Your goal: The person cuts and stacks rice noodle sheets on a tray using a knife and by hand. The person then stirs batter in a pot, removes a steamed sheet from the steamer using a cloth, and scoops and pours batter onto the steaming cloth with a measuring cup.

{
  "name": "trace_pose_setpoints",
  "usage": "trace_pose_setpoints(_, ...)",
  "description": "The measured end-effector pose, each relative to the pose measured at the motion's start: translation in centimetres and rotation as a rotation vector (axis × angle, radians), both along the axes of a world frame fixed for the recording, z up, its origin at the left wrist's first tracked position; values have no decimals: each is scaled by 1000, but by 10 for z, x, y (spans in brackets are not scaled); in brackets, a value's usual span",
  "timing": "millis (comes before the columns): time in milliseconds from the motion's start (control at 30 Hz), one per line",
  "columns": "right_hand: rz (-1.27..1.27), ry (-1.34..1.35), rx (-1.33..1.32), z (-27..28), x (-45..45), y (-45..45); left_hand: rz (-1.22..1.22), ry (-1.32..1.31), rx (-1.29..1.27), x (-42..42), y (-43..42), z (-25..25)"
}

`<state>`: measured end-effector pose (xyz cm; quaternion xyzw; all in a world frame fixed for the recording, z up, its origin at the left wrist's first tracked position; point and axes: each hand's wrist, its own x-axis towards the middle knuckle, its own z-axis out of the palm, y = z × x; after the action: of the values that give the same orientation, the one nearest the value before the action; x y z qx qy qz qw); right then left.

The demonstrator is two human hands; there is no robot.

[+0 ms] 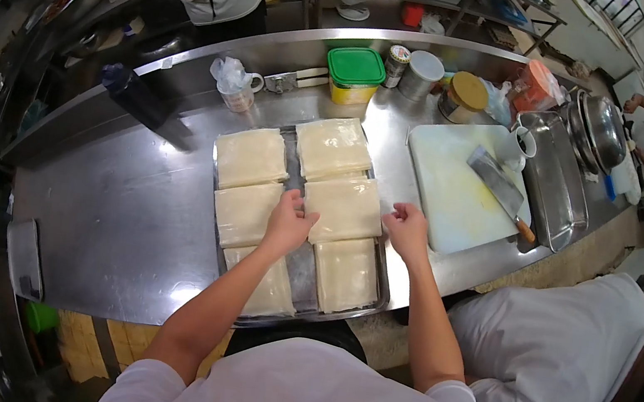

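Note:
Six stacks of pale, flat dough sheets lie in two columns on a metal tray [301, 272]. My left hand [291, 217] is over the gap between the columns, beside the middle-left stack [246, 213] and the left edge of the middle-right stack [344, 208]. Its fingers are apart and hold nothing. At the right edge of that middle-right stack is my right hand [409, 227], fingers curved and apart, also holding nothing. Whether either hand touches the dough is hard to tell.
A white cutting board [448, 179] bears a cleaver [497, 183]. Behind the tray stand a green-lidded tub [355, 76], cans and a mug [235, 88]. A dark bottle [132, 95] is at left, a steel pan [552, 183] at right. A person in white [560, 348] is close on the right.

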<state>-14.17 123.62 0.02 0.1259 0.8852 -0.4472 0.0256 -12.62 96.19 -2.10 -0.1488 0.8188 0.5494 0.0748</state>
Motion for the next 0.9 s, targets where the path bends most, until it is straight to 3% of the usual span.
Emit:
trace_pose_setpoints(200,-25,15,-81,16,43,-15,-36,48,210,68,-38,15)
trace_pose_setpoints(500,377,-23,-287,42,75,-111,97,-84,359,150,-58,26)
trace_pose_setpoints(900,726,-94,-163,71,141,-235,289,112,446,218,-169,52)
